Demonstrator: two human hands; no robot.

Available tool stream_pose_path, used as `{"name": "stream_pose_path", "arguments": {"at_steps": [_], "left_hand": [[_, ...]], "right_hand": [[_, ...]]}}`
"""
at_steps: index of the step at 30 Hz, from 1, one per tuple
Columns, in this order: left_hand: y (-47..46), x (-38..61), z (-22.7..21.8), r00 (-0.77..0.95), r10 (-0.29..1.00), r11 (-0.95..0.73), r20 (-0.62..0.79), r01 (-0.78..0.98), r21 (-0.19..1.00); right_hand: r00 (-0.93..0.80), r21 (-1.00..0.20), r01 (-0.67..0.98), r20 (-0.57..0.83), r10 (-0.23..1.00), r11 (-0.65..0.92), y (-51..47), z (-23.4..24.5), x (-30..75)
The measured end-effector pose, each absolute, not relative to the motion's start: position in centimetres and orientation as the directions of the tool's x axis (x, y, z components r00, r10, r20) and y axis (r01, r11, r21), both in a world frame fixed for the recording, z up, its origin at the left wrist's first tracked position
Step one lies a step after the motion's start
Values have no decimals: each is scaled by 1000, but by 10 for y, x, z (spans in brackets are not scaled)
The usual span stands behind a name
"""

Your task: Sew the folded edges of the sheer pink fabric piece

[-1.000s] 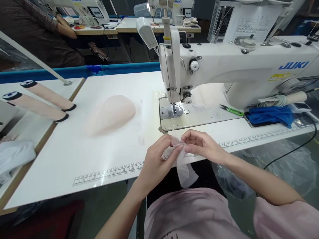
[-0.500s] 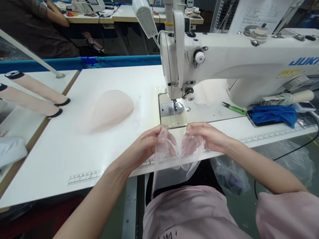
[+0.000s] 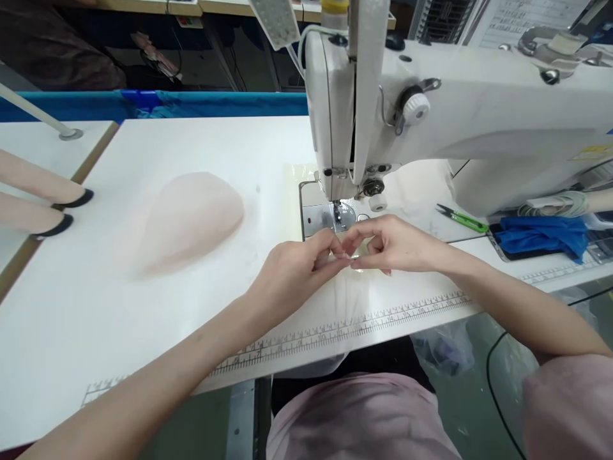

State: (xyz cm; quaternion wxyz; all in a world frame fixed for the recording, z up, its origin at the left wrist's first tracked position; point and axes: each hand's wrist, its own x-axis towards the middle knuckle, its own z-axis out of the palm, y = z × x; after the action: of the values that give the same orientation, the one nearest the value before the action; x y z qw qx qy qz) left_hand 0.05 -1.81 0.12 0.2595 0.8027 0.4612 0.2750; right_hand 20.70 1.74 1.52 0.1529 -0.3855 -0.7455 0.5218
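My left hand (image 3: 301, 271) and my right hand (image 3: 390, 246) meet just in front of the sewing machine's needle (image 3: 337, 207). Both pinch the edge of a thin, see-through fabric (image 3: 352, 287), thumbs and forefingers almost touching. The fabric hangs from the fingertips over the table's front edge and is hard to make out against the white top. Behind the fingers is the metal needle plate (image 3: 316, 217) of the white sewing machine (image 3: 431, 108). On the table to the left lies a sheer beige fabric piece (image 3: 191, 220), apart from my hands.
Green thread snips (image 3: 462, 220) lie right of the needle, beside a blue cloth (image 3: 541, 235) on a dark flat object. Two beige rolls with black ends (image 3: 36, 214) are at the left. A ruler strip (image 3: 335, 332) runs along the table's front edge. Another person (image 3: 52, 45) is behind.
Both hands have moved up from the table's front edge toward the needle and come together, bringing the fabric's edge along. The view has shifted closer and downward.
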Motion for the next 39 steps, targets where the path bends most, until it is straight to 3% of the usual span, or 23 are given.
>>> {"name": "stream_pose_path", "arguments": {"at_steps": [3, 9, 12, 16, 19, 33, 39], "left_hand": [[-9, -2, -2, 458, 849, -525, 264, 663, 534], [-7, -9, -18, 438, 835, -539, 332, 773, 335], [-8, -12, -25, 449, 768, -603, 457, 747, 279], [-8, -12, -27, 471, 687, -681, 553, 683, 264], [-7, -11, -26, 473, 664, -703, 579, 659, 267], [-9, -9, -29, 468, 663, -711, 585, 639, 294], [-10, -10, -25, 455, 662, -700, 596, 659, 275]], "right_hand": [[-644, -905, 412, -209, 736, 104, 25, 12, 202], [-573, -944, 328, -182, 799, 20, 23, -5, 199], [-547, -933, 345, -108, 830, 106, 17, -9, 197], [-543, -807, 392, 185, 819, 441, 13, -14, 195], [-577, -720, 363, 324, 749, 591, 12, -18, 196], [-605, -689, 305, 393, 693, 657, 11, -23, 196], [-616, -591, 296, 482, 623, 751, 11, -25, 196]]}}
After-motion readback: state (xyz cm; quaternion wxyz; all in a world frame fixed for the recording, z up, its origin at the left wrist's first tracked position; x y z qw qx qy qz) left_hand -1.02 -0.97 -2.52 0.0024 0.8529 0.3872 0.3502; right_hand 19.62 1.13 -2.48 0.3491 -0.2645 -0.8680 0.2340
